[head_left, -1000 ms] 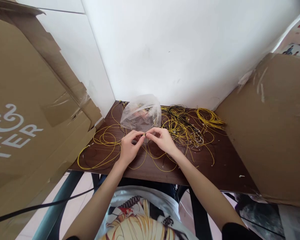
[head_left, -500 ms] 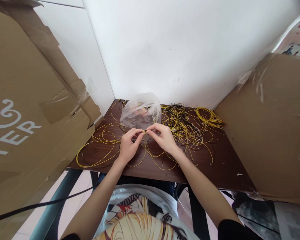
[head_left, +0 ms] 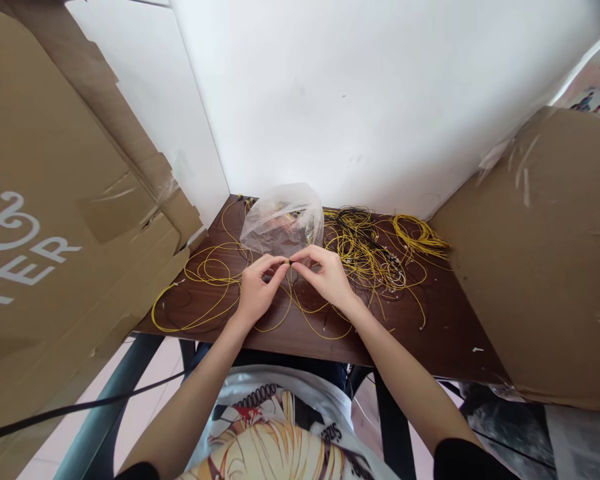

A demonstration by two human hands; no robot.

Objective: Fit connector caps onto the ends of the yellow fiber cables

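My left hand [head_left: 259, 288] and my right hand [head_left: 326, 277] meet fingertip to fingertip over a dark brown table [head_left: 445, 333]. Both pinch the end of a thin yellow wire [head_left: 286, 263], with a small dark piece between the fingertips. Loose loops of yellow wire [head_left: 207, 280] spread to the left of my hands and run under them. A clear plastic bag [head_left: 283, 223] with small parts inside lies just behind my fingers.
A tangled heap of yellow and black wires [head_left: 367, 250] lies at the back right, with a tidier yellow bundle [head_left: 420, 237] beyond it. Cardboard sheets stand on the left [head_left: 55, 220] and right [head_left: 545, 253]. A white wall [head_left: 355, 100] closes the back.
My hands stay pinched together on the wire end; the view has shifted slightly and the fingers have barely adjusted.
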